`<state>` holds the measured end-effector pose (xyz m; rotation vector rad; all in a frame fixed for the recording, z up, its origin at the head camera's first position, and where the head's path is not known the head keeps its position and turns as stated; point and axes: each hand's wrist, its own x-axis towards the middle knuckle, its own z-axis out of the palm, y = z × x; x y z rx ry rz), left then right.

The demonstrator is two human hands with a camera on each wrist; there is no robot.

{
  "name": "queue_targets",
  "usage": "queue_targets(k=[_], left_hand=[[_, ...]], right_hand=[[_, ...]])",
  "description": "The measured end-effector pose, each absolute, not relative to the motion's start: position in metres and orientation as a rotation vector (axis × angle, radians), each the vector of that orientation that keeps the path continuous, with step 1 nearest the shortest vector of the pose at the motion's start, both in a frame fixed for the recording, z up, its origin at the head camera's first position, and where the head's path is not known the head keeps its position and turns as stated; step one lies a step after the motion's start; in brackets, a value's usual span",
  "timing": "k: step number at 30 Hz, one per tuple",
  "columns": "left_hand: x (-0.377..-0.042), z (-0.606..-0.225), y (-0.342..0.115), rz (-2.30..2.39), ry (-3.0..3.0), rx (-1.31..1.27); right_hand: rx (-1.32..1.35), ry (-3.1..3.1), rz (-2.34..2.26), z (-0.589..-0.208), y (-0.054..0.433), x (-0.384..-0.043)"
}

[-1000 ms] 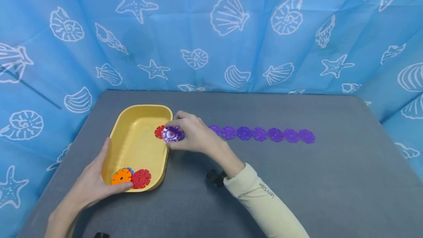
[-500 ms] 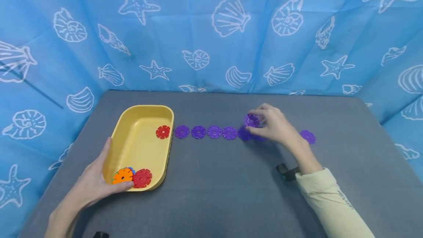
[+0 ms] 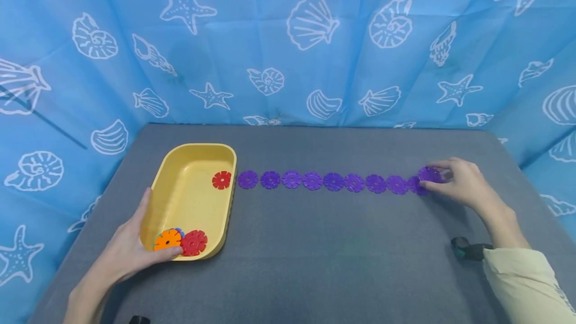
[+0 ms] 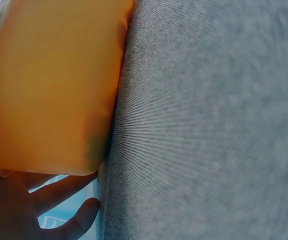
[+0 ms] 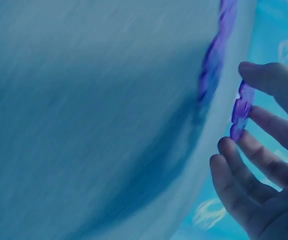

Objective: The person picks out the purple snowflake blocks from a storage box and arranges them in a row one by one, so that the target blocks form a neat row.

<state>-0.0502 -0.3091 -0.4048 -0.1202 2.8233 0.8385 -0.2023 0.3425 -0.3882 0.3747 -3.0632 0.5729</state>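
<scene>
Here my right hand [image 3: 463,186] was out at the far right end of the row of purple discs [image 3: 333,182] on the grey bench [image 3: 315,264], fingers [image 5: 264,82] pinching one more purple disc [image 3: 429,174] by its edge. That disc sat tilted, just above and touching or nearly touching the last disc of the row; from the head view I could not tell which.

What worried me was the overlap. The held disc hung partly over its neighbour, so I judged that setting it down as it was could leave it resting on top instead of flat beside it, or nudge the end of the row out of line. A loose pinch on so thin an edge could also let it slip and roll toward the bench's right edge, which lay near.

My right arm was stretched well out to the right, the forearm in a pale sleeve [image 3: 526,284] angled up from the lower right corner, wrist bent inward and palm facing the row. In the right wrist view the thumb and forefinger clamped the disc while the other fingers stayed spread and loose.

My left hand [image 3: 128,249] gripped the near left corner of the yellow tray [image 3: 189,199], thumb inside over the rim by the orange disc [image 3: 166,239] and a red disc [image 3: 193,242]; another red disc [image 3: 221,180] lay at the tray's right wall.
</scene>
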Motion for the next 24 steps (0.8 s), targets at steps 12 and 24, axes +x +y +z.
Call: queue_targets(k=[12,24], left_hand=[[-0.051,-0.401,-0.313,0.752,2.851,-0.132],[-0.047,-0.394,-0.31,0.689,2.998,-0.067]], right_hand=[[0.309,-3.213,0.543,-0.4,0.374,-0.193],[0.365,-3.057,0.512,-0.403,0.361,-0.179]])
